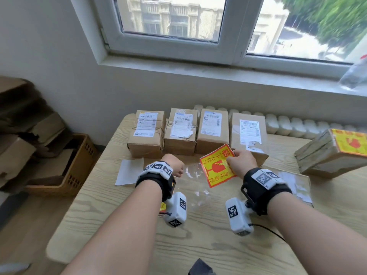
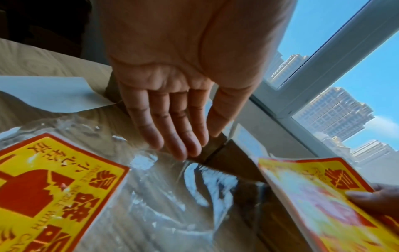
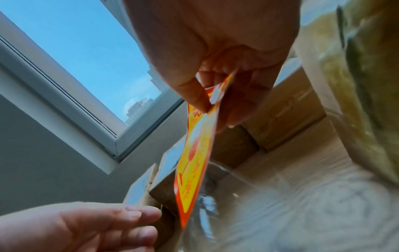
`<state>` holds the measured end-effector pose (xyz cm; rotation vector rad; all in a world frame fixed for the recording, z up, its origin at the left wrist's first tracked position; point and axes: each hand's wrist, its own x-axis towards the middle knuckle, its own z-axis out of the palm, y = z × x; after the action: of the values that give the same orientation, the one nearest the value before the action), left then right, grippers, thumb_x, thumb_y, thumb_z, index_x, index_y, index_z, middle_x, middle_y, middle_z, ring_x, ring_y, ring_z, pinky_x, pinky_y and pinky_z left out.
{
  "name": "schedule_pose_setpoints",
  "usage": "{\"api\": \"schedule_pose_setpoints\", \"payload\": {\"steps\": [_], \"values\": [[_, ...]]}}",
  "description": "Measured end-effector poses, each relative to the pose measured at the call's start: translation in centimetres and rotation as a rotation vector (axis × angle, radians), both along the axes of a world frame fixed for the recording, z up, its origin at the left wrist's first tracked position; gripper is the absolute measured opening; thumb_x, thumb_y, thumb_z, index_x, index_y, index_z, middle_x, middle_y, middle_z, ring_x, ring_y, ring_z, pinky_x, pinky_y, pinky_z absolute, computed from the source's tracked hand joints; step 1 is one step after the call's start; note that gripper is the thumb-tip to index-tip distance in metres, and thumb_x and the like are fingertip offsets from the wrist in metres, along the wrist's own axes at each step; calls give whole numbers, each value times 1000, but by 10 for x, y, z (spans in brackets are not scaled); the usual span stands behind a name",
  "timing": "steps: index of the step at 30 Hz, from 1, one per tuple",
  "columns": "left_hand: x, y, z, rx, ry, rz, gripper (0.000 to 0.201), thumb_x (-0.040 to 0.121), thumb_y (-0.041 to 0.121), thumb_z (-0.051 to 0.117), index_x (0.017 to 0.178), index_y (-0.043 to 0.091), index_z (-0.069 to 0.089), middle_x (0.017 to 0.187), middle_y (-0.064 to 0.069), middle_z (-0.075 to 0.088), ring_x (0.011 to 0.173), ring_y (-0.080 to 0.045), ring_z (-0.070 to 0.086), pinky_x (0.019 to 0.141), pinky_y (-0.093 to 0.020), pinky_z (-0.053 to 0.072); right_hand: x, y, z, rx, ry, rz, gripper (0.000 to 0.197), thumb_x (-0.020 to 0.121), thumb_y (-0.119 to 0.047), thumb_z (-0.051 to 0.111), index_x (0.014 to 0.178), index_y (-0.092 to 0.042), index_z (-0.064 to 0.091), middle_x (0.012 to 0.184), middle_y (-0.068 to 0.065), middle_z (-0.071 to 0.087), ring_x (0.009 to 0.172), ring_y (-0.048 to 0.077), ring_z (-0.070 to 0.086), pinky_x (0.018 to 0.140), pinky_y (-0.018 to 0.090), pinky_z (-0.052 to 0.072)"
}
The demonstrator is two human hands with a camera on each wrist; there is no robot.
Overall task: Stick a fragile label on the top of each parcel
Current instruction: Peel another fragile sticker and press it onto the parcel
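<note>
Yellow-and-red square fragile label (image 1: 217,165) is pinched at one edge between the thumb and curled fingers of the right hand (image 1: 241,162), held up off the pale wood-grain table (image 1: 198,245) at about 1 o'clock from table centre, just in front of the row of four brown cardboard parcels (image 1: 212,131) at 12 o'clock. None of those four tops shows a fragile sticker yet. The left hand (image 2: 172,102) is spread flat with straight fingers, holding nothing, hovering over the crinkly clear plastic sleeve (image 1: 195,187).

From the looks of it, the backing probably hasn't been peeled yet, though that can't be told for sure. A corner is best lifted with the free left hand while the pinch is kept near the edge, so the glue isn't touched. One edge should be laid on a parcel top first, beside the white shipping slip (image 1: 211,124) rather than over its barcode, then smoothed flat across so no bubbles get trapped.
</note>
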<state>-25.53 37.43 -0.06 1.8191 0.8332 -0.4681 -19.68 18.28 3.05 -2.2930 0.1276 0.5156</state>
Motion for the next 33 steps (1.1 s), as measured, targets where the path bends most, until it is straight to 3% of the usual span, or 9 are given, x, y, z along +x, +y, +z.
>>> {"api": "schedule_pose_setpoints", "payload": {"steps": [3,5,7,10,14,17,20,25,33], "values": [[-1,-19,22,-93,-39,-61,13,94,17,53,85,11,61,77,-5,60,64,-16,57,60,-26,45,3,-13,17,77,-30,-12,21,94,-17,50,77,-22,61,85,6,69,87,27,68,86,39,56],[0,-27,31,-109,-119,-64,23,95,27,55,102,9,66,88,-5,68,77,-16,64,71,-29,52,0,-20,24,132,0,39,22,96,-16,51,76,-21,60,80,4,67,81,24,66,79,35,56],[2,-33,39,-116,-211,-40,27,95,30,55,108,8,66,94,-6,71,83,-17,66,84,-33,53,-6,-25,30,137,34,123,16,95,-17,56,80,-19,62,78,1,66,75,17,65,65,25,54],[2,-37,48,-154,-310,-27,18,92,23,62,103,10,68,88,-5,70,78,-16,66,86,-33,56,-13,-32,34,106,34,231,9,91,-22,64,81,-21,65,78,-2,68,73,11,65,59,20,47],[-5,-43,55,-83,-329,-140,6,87,22,69,91,19,72,96,-6,73,88,-16,68,78,-27,57,-19,-35,36,93,56,327,8,86,-25,69,79,-23,69,83,0,73,83,16,70,80,31,55],[-7,-47,56,-40,-338,-143,5,85,22,70,87,19,73,95,-7,73,87,-16,66,81,-30,57,-22,-36,38,80,62,375,11,86,-24,69,76,-25,69,81,-1,73,83,15,70,83,33,56],[-8,-50,60,-47,-328,-148,6,87,20,67,86,17,72,84,-4,69,75,-10,60,71,-21,55,-23,-36,39,69,72,406,14,86,-23,70,72,-26,70,79,-1,73,84,17,70,85,36,56],[-6,-51,60,-65,-301,-164,10,85,22,68,89,14,73,81,-3,67,73,-12,60,83,-32,56,-22,-35,41,55,77,445,15,86,-22,69,72,-26,69,82,1,74,86,18,71,86,36,56],[-6,-50,64,-109,-273,-150,7,84,15,67,85,11,72,79,-7,71,71,-15,65,81,-33,58,-20,-35,44,29,81,472,11,87,-21,67,77,-25,69,90,5,74,90,21,71,87,37,57]]}}
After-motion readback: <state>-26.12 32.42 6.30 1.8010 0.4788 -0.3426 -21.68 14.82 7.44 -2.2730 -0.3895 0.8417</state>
